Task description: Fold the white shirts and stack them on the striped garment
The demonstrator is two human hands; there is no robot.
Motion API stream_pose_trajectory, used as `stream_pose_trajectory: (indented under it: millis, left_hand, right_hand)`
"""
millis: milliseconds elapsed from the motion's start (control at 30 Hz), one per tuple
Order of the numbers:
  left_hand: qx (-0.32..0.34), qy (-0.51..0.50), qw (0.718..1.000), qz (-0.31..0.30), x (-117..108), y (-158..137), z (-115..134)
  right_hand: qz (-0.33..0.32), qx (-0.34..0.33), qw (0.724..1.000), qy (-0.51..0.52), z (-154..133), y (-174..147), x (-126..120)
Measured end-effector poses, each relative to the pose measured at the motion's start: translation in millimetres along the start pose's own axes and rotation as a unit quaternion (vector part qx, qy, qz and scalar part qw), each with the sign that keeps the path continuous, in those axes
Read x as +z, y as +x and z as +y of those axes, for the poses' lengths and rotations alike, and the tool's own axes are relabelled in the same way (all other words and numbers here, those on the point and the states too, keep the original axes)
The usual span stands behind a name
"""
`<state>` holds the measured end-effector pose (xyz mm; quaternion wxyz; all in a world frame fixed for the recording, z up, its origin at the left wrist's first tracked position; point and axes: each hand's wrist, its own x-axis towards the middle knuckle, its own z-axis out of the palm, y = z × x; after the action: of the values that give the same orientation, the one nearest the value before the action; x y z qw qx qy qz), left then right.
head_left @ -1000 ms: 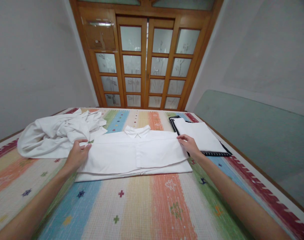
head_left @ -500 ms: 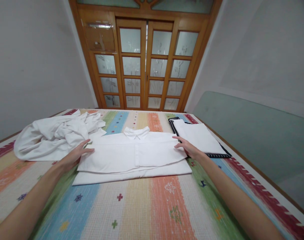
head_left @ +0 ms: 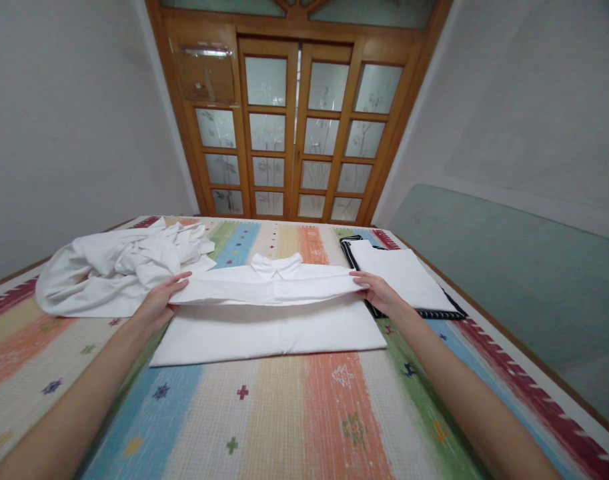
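Note:
A white collared shirt (head_left: pixel 274 330) lies partly folded in front of me, its collar pointing away. My left hand (head_left: pixel 163 300) pinches the left end of a folded layer of it, thumb and fingers closed on the cloth. At the other end my right hand (head_left: pixel 377 290) grips the same layer. Between the hands this layer is lifted a little and sags in the middle. Below it, the lower part of the shirt rests flat on the patterned cover.
A crumpled white garment (head_left: pixel 124 267) lies to the left, close by my left hand. On the right are folded white and black garments (head_left: pixel 409 273). Striped bedding (head_left: pixel 264 427) covers the surface. A greenish panel (head_left: pixel 509 267) runs along the right edge, and wooden doors (head_left: pixel 294 127) stand beyond.
Both hands have taken hold of the shirt's upper folded layer. Its near edge has come up and away from me, showing more of the layer beneath.

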<state>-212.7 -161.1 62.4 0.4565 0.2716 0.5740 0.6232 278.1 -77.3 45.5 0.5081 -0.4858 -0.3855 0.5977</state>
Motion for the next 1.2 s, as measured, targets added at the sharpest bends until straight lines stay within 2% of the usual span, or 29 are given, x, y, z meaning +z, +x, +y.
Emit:
stream_pose_trajectory:
  millis: [100,200,300,367,500,600,667,733,867,933,967,1067,1200]
  left_hand:
    - [0.005,-0.091,0.996,0.021,14.0,2.7,2.2]
    - [-0.009,-0.153,0.988,-0.004,23.4,0.9,4.4]
    - [-0.013,-0.18,0.983,-0.028,29.4,1.1,2.9]
    - [-0.011,-0.175,0.984,-0.023,32.9,4.4,-1.9]
    - [0.032,-0.072,0.996,0.036,39.7,12.0,-20.9]
    - [0.101,0.123,0.987,0.029,42.2,10.6,-36.2]
    - [0.161,0.27,0.949,0.012,41.2,6.4,-42.6]
    - [0.218,0.385,0.897,0.012,37.6,1.2,-45.5]
    - [0.286,0.521,0.803,0.036,22.2,-8.5,-44.6]
    - [0.291,0.556,0.777,0.043,11.5,-12.9,-42.4]
    - [0.287,0.568,0.77,0.044,5.9,-15.1,-40.8]
    - [0.255,0.594,0.762,0.041,-10.5,-22.0,-33.8]
    - [0.173,0.601,0.78,0.023,-27.8,-30.7,-23.1]
  right_hand:
    - [0.033,-0.01,0.996,0.088,-0.4,5.2,11.9]
    - [0.036,-0.014,0.988,0.15,-0.9,8.0,22.0]
    - [0.031,-0.025,0.986,0.164,2.3,11.4,29.1]
    - [0.048,-0.035,0.987,0.146,7.9,15.3,32.0]
    - [0.086,-0.074,0.993,0.037,27.2,25.8,34.7]
    - [0.063,-0.142,0.978,-0.141,42.8,29.7,35.7]
    - [0.037,-0.194,0.937,-0.289,50.7,26.7,35.6]
    - [0.024,-0.246,0.873,-0.419,55.6,18.3,33.9]
    - [0.035,-0.339,0.747,-0.57,57.7,-10.5,22.1]
    - [0.05,-0.349,0.711,-0.608,55.8,-26.7,12.4]
    - [0.058,-0.342,0.703,-0.621,54.5,-34.4,7.1]
    - [0.07,-0.302,0.713,-0.628,50.1,-54.2,-8.5]
    - [0.07,-0.242,0.763,-0.595,43.1,-72.2,-24.1]
